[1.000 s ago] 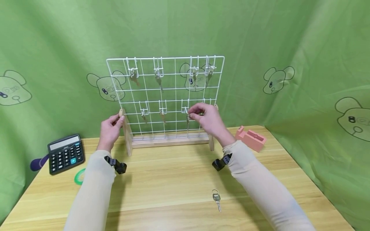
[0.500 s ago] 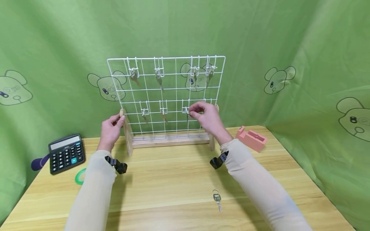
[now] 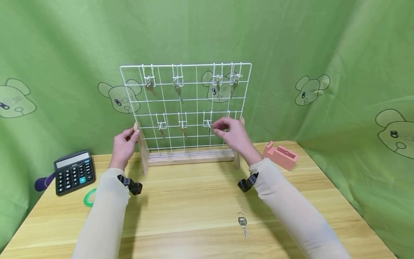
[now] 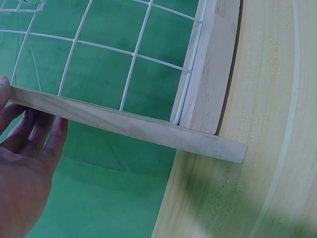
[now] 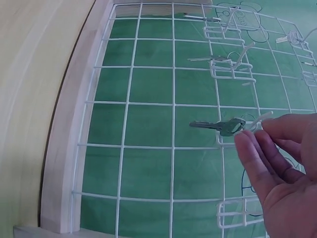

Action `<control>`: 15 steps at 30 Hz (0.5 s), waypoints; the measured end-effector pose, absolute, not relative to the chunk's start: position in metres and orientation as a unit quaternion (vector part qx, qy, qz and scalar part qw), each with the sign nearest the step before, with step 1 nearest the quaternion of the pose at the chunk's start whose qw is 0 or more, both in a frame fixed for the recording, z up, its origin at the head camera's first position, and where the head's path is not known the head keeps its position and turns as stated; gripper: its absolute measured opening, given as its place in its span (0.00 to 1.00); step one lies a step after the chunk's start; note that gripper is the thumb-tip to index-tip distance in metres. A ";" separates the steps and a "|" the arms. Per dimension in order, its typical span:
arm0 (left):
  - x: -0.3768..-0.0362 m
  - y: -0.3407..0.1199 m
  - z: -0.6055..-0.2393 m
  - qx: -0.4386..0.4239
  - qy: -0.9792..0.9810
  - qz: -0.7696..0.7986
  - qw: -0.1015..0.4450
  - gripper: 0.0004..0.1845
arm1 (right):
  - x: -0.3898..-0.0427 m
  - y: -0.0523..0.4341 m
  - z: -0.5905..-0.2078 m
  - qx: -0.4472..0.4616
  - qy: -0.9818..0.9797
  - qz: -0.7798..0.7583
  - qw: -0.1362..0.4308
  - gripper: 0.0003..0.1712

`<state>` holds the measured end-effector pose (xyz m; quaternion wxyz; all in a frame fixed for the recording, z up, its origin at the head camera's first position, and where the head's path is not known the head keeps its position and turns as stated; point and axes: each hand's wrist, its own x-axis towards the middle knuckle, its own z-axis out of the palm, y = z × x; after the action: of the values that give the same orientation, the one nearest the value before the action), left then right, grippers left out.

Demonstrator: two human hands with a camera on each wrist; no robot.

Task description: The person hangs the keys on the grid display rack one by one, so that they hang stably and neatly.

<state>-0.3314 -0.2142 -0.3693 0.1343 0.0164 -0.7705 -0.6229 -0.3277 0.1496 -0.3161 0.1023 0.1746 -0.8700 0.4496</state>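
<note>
A white wire grid rack (image 3: 191, 158) in a wooden stand stands upright, with keys hanging from hooks in two rows. My left hand (image 3: 124, 145) grips the rack's left wooden post (image 4: 114, 116), fingers behind it. My right hand (image 3: 234, 135) is at the lower row, beside the third hook from the left. From that hook a key (image 5: 230, 127) hangs by its ring. The right thumb and index finger stand slightly apart close to the ring; whether the thumb touches the key is unclear. Another key (image 3: 242, 221) with a ring lies on the table in front.
To the left lie a black calculator (image 3: 74, 172), a green ring-shaped roll (image 3: 88, 198) and a purple object (image 3: 41, 184). A pink tape dispenser (image 3: 280, 156) sits at the right. One lower hook (image 5: 240, 213) bears no key. Green curtain (image 3: 275, 43) hangs behind.
My right fingers have parted and drawn slightly right and down from the third lower hook, leaving the key hanging there. The left hand has stayed on the post.
</note>
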 end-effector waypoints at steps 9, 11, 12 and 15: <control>-0.331 -0.216 -0.374 0.014 -0.771 -0.624 0.132 0.27 | -0.308 0.163 -0.329 0.193 -0.878 0.431 0.072 0.09; -0.331 -0.216 -0.374 0.009 -0.768 -0.625 0.136 0.27 | -0.303 0.166 -0.332 0.200 -0.879 0.428 0.070 0.09; -0.331 -0.215 -0.373 0.008 -0.768 -0.626 0.138 0.27 | -0.301 0.167 -0.333 0.204 -0.879 0.425 0.069 0.09; -0.332 -0.215 -0.373 0.009 -0.767 -0.627 0.138 0.26 | -0.294 0.171 -0.337 0.212 -0.883 0.415 0.057 0.09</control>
<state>-0.3319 -0.2146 -0.3726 0.1383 0.0086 -0.7666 -0.6270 -0.2942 0.1711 -0.3366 0.0567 0.2125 -0.8828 0.4150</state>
